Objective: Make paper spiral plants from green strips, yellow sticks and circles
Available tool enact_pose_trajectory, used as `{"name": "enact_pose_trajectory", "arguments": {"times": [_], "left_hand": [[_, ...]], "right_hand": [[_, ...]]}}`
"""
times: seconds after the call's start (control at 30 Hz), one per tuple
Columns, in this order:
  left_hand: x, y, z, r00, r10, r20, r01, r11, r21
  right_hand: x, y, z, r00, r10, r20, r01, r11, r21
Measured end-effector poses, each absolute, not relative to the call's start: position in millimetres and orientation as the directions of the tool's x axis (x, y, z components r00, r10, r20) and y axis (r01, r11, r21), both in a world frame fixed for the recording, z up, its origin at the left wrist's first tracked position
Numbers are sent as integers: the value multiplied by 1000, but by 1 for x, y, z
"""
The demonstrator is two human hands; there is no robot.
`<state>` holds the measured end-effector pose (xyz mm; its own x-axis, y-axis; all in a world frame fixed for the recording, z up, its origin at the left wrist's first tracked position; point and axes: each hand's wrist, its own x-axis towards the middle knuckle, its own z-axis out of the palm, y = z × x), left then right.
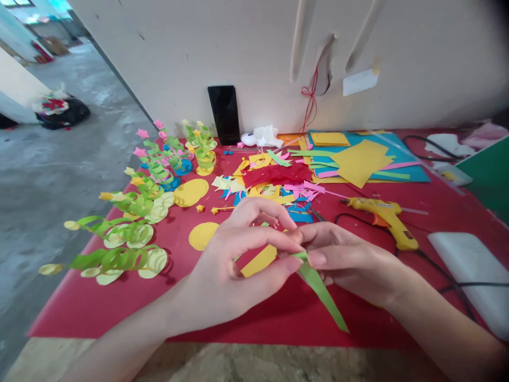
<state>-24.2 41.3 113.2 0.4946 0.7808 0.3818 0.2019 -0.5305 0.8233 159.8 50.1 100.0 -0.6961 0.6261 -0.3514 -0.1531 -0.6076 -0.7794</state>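
Between the fingertips of my left hand (pixel 242 260) and my right hand (pixel 350 260) is a green paper strip (pixel 324 294). Both hands are closed in a pinch on its upper end. The strip's long tail hangs down to the right, over the red table covering (pixel 278 323). Behind my left hand lies a piece of yellow paper (pixel 260 261), partly hidden by the fingers. A yellow paper circle (pixel 202 236) rests just left of the hand. Beyond it are a small yellow paper star (pixel 201 208) and a yellow star on a stem (pixel 222 210).
Curled paper flowers (pixel 115 258) on round bases line the left side. Paper scraps (pixel 274 180) pile up mid-table. A yellow glue gun (pixel 384 215), its cable and a white box-like object (pixel 473 276) lie right. A black phone (pixel 225 114) leans on the white panel behind.
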Motion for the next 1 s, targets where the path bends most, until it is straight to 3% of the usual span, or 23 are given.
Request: {"name": "enact_pose_trajectory", "arguments": {"times": [0.53, 0.8, 0.9, 1.0], "left_hand": [[-23, 43, 117, 477, 610, 632, 407, -791, 457], [-24, 43, 115, 461, 622, 633, 434, -780, 451], [-25, 42, 114, 456, 626, 632, 418, -778, 469], [-24, 41, 115, 435, 655, 617, 415, -754, 509]], "right_hand": [[158, 47, 97, -659, 624, -420, -94, -622, -777], [156, 50, 100, -663, 629, -406, -76, -596, -799], [157, 52, 104, -613, 719, -328, -49, -450, -892], [159, 50, 109, -499, 852, -157, 67, -143, -987]]}}
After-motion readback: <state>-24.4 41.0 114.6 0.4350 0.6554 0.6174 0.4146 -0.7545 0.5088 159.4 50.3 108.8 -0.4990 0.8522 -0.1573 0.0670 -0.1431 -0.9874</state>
